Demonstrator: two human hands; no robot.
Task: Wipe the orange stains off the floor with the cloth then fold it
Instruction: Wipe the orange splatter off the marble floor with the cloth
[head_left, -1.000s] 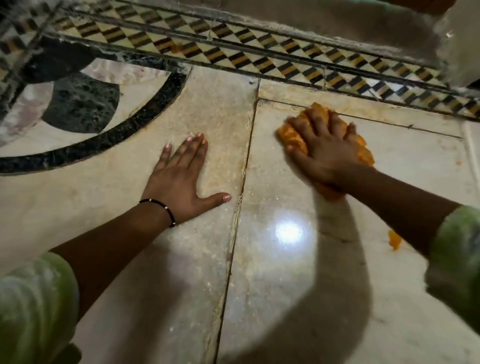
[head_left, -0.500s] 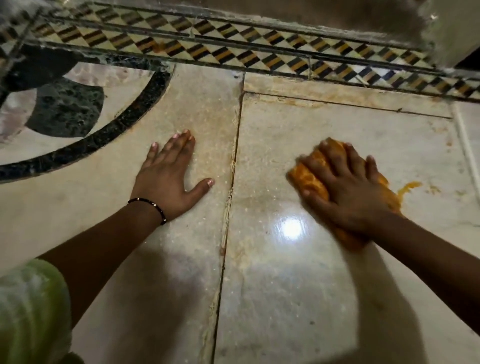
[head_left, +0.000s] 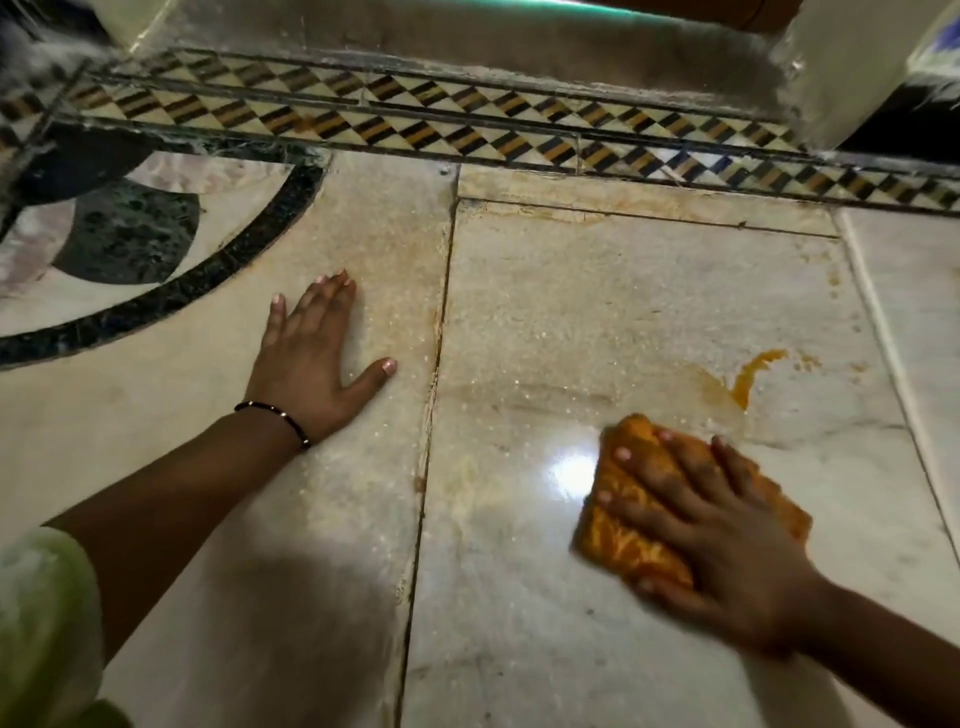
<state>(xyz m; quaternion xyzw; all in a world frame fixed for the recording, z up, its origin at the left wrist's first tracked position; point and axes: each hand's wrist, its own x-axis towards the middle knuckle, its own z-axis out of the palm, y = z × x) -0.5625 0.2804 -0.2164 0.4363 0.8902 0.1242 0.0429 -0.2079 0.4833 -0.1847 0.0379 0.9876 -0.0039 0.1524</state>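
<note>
On the pale marble floor, low on the right, lies the cloth, a bunched orange rag with a lighter mottled pattern, pressed flat under the right hand. That hand's fingers spread straight across it, thumb at its near edge. Just beyond the cloth, an orange stain curls on the tile beside a faint smeared ring. The left hand rests flat and released on the neighbouring slab, a dark bracelet at its wrist. A patterned tile border runs along the far edge.
</note>
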